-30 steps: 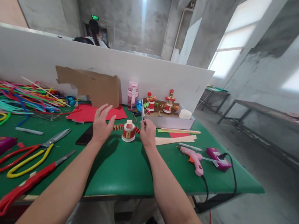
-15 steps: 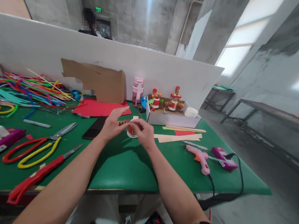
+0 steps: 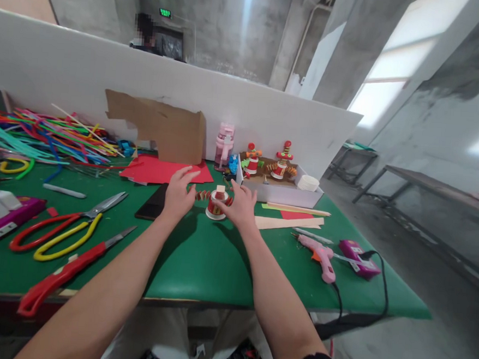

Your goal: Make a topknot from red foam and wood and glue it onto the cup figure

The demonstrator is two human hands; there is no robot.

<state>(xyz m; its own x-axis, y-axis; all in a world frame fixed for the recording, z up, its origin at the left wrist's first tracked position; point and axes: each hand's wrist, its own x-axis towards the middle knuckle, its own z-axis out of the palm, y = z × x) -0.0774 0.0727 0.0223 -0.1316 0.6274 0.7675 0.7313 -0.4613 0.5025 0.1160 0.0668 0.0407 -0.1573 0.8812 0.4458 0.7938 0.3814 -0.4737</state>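
A small red and white paper cup figure (image 3: pixel 216 206) stands upside down on the green table, with a pale square piece on top and folded paper strips at its sides. Left of it, my left hand (image 3: pixel 179 193) has its fingers apart beside the folded strip and holds nothing. My right hand (image 3: pixel 241 202) is spread at the cup's right side, its thumb close to the cup's front; whether it touches is hard to tell. A black flat object (image 3: pixel 151 203) lies partly behind my left hand.
Scissors (image 3: pixel 93 213), a red-handled knife-like tool (image 3: pixel 73 269) and a pile of colourful pipe cleaners are at left. Behind stand a pink bottle (image 3: pixel 224 145) and a box (image 3: pixel 279 193) with two finished figures. A pink glue gun (image 3: pixel 320 253) with a cord lies right.
Both hands have opened and moved apart from the cup figure, my left hand to the left and my right hand slightly right. The cup figure now shows more fully.
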